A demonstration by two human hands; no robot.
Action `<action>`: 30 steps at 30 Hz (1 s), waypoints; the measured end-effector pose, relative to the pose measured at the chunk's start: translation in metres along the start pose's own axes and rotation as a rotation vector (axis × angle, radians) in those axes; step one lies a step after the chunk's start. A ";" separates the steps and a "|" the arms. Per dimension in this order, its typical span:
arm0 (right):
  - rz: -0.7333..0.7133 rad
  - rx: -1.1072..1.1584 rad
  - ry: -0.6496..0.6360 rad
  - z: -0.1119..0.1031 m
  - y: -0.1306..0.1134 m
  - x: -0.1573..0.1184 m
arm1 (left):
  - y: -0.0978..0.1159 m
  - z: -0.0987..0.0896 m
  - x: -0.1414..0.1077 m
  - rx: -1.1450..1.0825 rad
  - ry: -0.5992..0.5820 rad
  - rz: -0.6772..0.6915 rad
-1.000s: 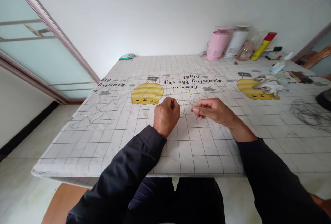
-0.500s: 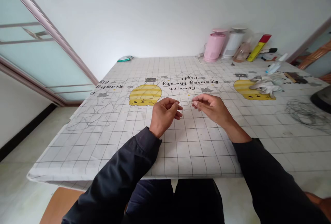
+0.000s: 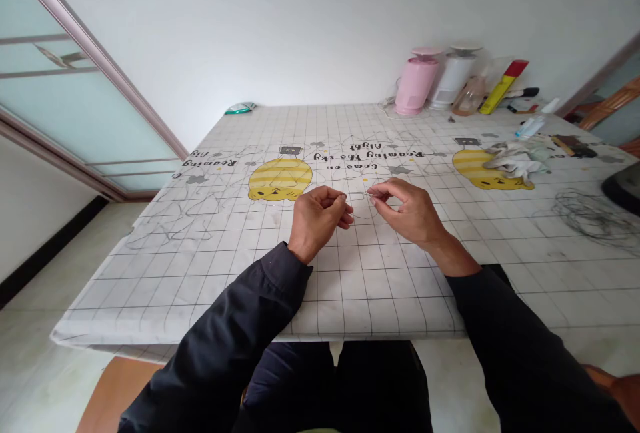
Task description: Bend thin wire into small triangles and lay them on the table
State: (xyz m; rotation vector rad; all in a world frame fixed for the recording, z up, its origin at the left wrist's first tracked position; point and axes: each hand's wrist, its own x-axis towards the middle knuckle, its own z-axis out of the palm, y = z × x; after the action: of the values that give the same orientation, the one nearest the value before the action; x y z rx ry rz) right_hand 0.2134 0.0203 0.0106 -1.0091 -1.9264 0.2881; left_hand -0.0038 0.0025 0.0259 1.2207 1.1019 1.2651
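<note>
Both hands are held close together above the checked tablecloth [image 3: 350, 299]. My left hand [image 3: 320, 223] is closed, its thumb pressed against the curled index finger. Across a small gap, my right hand [image 3: 410, 209] pinches with thumb and fingertips pointing left. A very thin thread [image 3: 367, 217] shows faintly as a curve between the two hands; its ends at the fingertips are too fine to make out. More loose grey thread [image 3: 185, 219] lies in wavy loops on the cloth to the left and behind the hands.
A tangled coil of dark thread [image 3: 593, 216] lies on the right, by a black object [image 3: 623, 189]. Behind it are a crumpled cloth [image 3: 517, 161] and a clear bottle [image 3: 537, 123]. A pink device [image 3: 416, 83], a white device [image 3: 453, 79] and a yellow-red box [image 3: 503, 89] stand along the wall.
My right hand's thumb and index finger have bowed apart a little, with the tips still together. My left hand keeps almost the same pose. The camera view has shifted slightly.
</note>
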 end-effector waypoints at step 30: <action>0.114 0.109 0.064 -0.012 -0.004 0.002 | 0.006 -0.001 -0.001 -0.151 0.002 -0.155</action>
State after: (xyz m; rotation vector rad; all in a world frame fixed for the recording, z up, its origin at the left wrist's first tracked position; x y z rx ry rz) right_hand 0.2205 0.0170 0.0215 -1.0453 -1.7794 0.4165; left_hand -0.0056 0.0012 0.0320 1.0016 1.0613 1.2082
